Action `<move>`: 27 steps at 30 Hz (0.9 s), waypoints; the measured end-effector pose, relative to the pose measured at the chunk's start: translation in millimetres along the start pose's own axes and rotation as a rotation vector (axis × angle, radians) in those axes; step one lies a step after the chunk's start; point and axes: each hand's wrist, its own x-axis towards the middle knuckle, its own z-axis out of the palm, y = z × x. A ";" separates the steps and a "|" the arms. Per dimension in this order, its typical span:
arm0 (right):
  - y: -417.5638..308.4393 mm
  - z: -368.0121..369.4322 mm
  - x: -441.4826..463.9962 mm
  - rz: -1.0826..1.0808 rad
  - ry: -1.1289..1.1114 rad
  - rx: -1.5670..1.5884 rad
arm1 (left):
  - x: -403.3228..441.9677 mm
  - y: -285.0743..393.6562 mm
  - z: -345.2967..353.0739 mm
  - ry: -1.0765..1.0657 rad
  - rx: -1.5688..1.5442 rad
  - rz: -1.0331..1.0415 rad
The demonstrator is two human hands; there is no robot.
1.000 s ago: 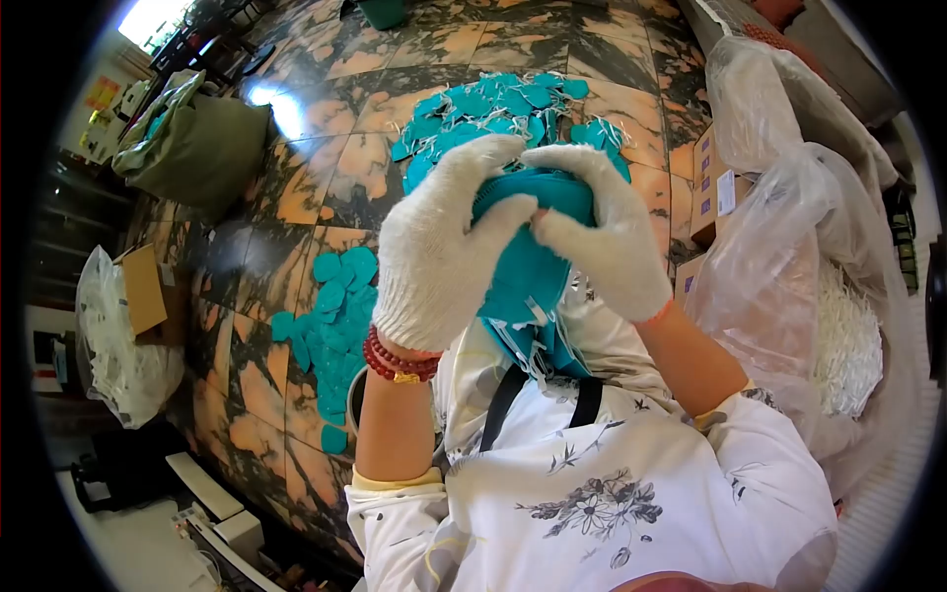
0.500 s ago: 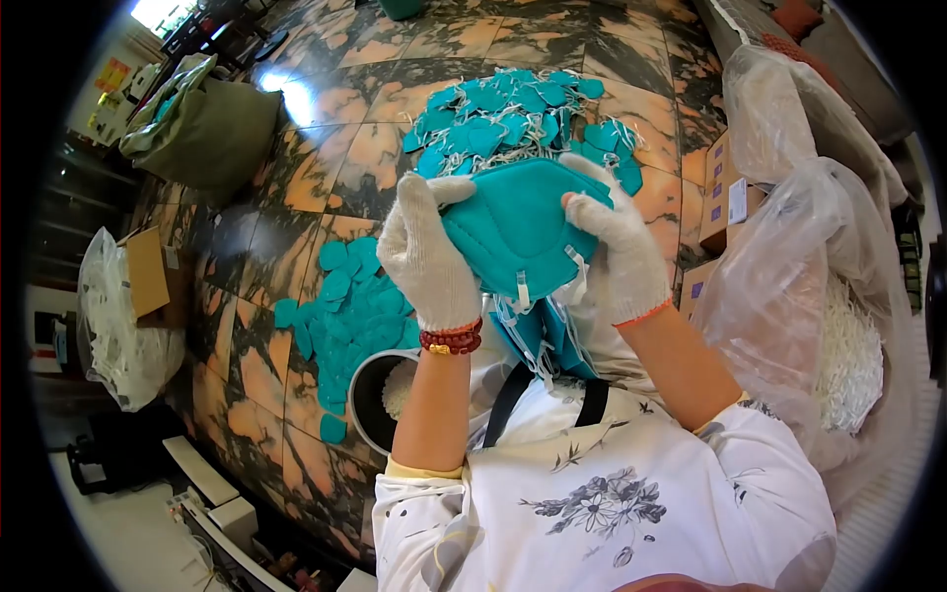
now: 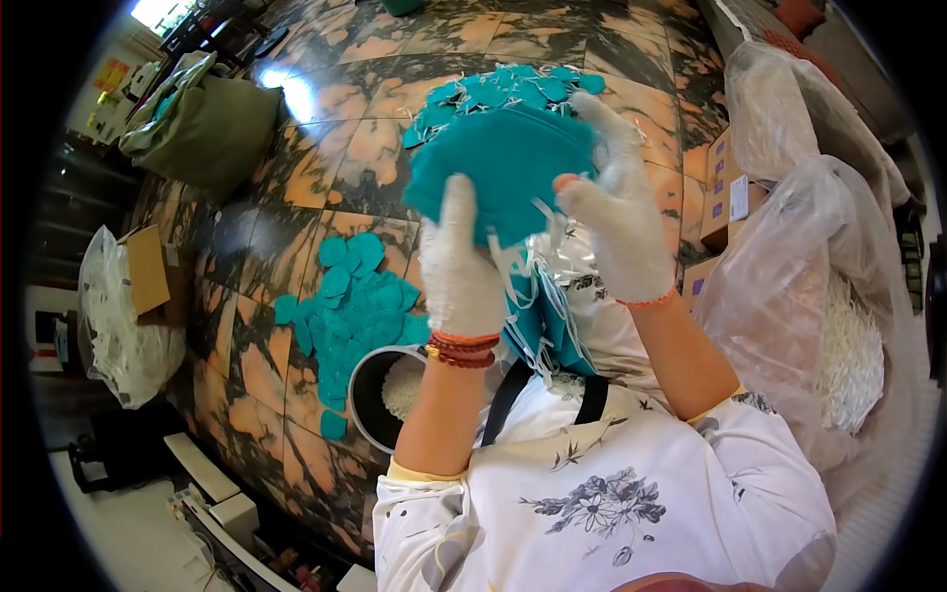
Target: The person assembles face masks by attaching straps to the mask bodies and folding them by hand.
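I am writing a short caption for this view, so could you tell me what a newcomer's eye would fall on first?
Probably the teal fabric piece held up between the gloved left hand and right hand. Next might come the strap-strewn teal heap on the floor beyond it, and the second teal pile beside the round container.

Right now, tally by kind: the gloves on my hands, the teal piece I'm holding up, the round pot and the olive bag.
White gloves, on left hand and right hand: 2
Held-up teal piece: 1
Round pot: 1
Olive bag: 1
Total: 5
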 end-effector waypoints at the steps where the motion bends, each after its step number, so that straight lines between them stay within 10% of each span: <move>1: 4.2 -5.8 1.4 -0.012 0.001 0.072 | 3.4 2.0 -3.2 0.008 -0.140 0.007; 10: -6.9 0.0 7.1 0.126 -0.079 -0.101 | -2.2 27.8 27.4 -0.134 0.465 0.012; 17: -35.9 -4.7 12.5 0.361 0.098 -0.205 | -14.0 60.5 18.1 -0.295 0.554 -0.456; 21: -25.7 -11.7 15.9 0.190 0.141 0.040 | -20.1 58.6 -15.3 -0.591 0.518 -0.569; 24: -7.7 -18.2 15.2 -0.254 0.050 -0.355 | -27.4 59.8 -30.1 -0.679 0.352 -0.682; 27: -19.0 -18.1 16.3 0.089 0.106 -0.077 | -24.2 49.5 -47.1 -0.853 0.450 -0.743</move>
